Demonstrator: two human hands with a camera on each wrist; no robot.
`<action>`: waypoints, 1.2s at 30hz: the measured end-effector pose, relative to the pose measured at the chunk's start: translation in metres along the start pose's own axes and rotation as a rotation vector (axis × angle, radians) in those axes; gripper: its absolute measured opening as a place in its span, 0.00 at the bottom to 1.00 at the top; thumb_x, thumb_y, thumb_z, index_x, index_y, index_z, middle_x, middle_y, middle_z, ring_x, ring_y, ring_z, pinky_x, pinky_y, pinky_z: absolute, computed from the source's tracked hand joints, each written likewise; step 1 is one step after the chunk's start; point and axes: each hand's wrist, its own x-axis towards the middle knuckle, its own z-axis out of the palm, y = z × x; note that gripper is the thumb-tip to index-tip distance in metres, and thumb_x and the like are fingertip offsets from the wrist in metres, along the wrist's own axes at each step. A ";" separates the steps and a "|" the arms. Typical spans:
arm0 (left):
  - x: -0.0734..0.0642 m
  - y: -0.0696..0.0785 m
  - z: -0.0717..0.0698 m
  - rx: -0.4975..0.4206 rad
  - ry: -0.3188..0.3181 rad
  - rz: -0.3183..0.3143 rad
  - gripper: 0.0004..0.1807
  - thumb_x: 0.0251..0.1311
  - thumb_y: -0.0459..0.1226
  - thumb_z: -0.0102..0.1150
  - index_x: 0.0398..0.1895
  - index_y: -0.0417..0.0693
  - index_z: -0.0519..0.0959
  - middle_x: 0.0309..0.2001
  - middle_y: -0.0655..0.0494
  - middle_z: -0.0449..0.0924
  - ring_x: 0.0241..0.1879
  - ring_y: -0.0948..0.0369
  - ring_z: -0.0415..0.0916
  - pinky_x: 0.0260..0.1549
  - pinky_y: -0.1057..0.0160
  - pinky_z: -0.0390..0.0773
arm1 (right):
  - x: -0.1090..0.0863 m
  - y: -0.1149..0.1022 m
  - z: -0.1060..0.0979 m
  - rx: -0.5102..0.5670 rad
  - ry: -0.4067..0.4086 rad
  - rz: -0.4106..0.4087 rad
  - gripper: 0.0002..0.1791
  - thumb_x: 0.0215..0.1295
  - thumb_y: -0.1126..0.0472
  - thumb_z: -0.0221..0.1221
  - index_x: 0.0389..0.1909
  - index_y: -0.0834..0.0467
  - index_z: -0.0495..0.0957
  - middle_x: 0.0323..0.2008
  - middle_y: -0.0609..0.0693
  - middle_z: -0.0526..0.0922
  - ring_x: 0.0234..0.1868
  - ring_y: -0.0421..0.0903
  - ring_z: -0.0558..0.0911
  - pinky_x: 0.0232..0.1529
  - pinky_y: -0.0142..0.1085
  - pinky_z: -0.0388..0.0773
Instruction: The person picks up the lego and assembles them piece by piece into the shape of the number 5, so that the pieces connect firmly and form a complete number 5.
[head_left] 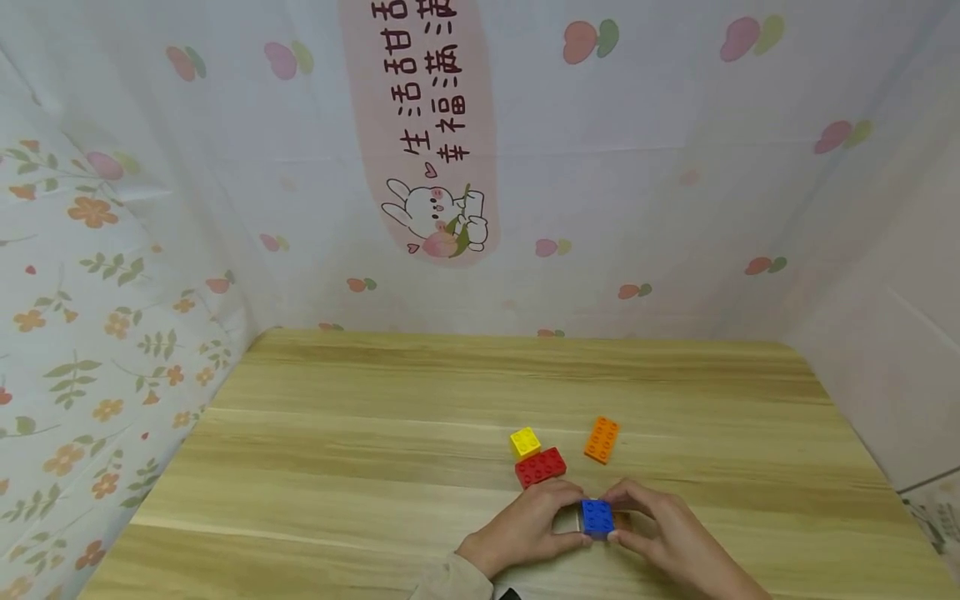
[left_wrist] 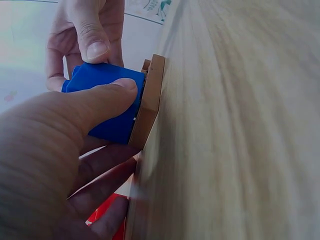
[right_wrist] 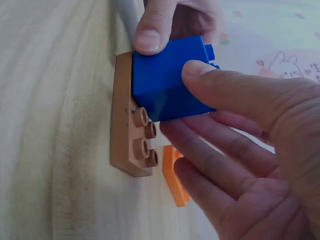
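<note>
As my left hand and right hand pinch one blue plastic cuboid, one half-hidden brown studded slab juts towards three o'clock.

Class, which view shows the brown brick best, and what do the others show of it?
The right wrist view: the brown brick shows its long side and four bare studs. The left wrist view shows mainly its side; in the head view, the blue brick hides most of it, leaving little brown visible.
</note>
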 end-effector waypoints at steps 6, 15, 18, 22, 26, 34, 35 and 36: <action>0.000 0.000 0.001 -0.005 0.003 0.009 0.20 0.57 0.44 0.63 0.50 0.45 0.77 0.47 0.61 0.76 0.48 0.72 0.70 0.49 0.76 0.67 | -0.002 0.002 0.000 0.017 -0.009 0.017 0.12 0.58 0.58 0.63 0.43 0.51 0.75 0.41 0.43 0.80 0.43 0.39 0.79 0.42 0.40 0.78; -0.001 -0.002 0.005 0.016 -0.018 -0.045 0.20 0.57 0.48 0.62 0.49 0.48 0.79 0.52 0.60 0.72 0.56 0.66 0.65 0.55 0.68 0.66 | -0.002 0.003 -0.001 0.049 -0.052 0.076 0.13 0.58 0.56 0.63 0.43 0.52 0.75 0.41 0.43 0.80 0.43 0.40 0.80 0.42 0.43 0.78; -0.002 -0.001 0.004 -0.005 -0.029 -0.055 0.20 0.57 0.48 0.62 0.49 0.48 0.79 0.52 0.61 0.72 0.56 0.66 0.65 0.54 0.68 0.66 | -0.002 0.002 -0.002 0.079 -0.076 0.122 0.13 0.59 0.55 0.63 0.43 0.52 0.75 0.41 0.43 0.81 0.43 0.40 0.80 0.42 0.43 0.77; 0.000 -0.002 0.002 -0.021 -0.032 -0.048 0.20 0.57 0.48 0.61 0.49 0.47 0.79 0.53 0.60 0.73 0.56 0.66 0.65 0.54 0.68 0.66 | 0.000 0.000 -0.004 0.085 -0.085 0.179 0.13 0.58 0.54 0.63 0.43 0.52 0.76 0.42 0.43 0.80 0.44 0.40 0.80 0.44 0.44 0.76; 0.000 -0.001 0.002 -0.029 -0.029 -0.048 0.20 0.57 0.47 0.62 0.49 0.47 0.79 0.53 0.59 0.73 0.56 0.66 0.65 0.54 0.69 0.66 | 0.000 0.000 -0.005 0.070 -0.087 0.187 0.14 0.58 0.53 0.63 0.43 0.53 0.75 0.42 0.43 0.80 0.44 0.42 0.80 0.44 0.44 0.77; -0.002 -0.004 0.007 -0.045 0.013 -0.056 0.20 0.56 0.47 0.63 0.49 0.47 0.78 0.54 0.58 0.72 0.57 0.65 0.65 0.55 0.66 0.66 | -0.001 0.002 -0.004 0.058 -0.072 0.188 0.15 0.57 0.51 0.64 0.42 0.52 0.76 0.41 0.42 0.80 0.45 0.42 0.79 0.45 0.46 0.75; -0.002 -0.003 0.008 -0.052 0.016 -0.065 0.20 0.57 0.47 0.63 0.49 0.47 0.78 0.55 0.57 0.72 0.58 0.65 0.65 0.56 0.65 0.66 | -0.001 0.002 -0.004 0.060 -0.073 0.187 0.15 0.57 0.51 0.64 0.42 0.53 0.75 0.41 0.42 0.80 0.45 0.43 0.79 0.45 0.46 0.75; -0.003 -0.003 0.009 -0.055 0.017 -0.072 0.20 0.57 0.47 0.63 0.50 0.47 0.78 0.56 0.57 0.72 0.58 0.64 0.64 0.56 0.64 0.66 | -0.002 0.002 -0.004 0.061 -0.077 0.185 0.15 0.56 0.52 0.64 0.42 0.53 0.75 0.41 0.42 0.80 0.45 0.43 0.79 0.45 0.46 0.75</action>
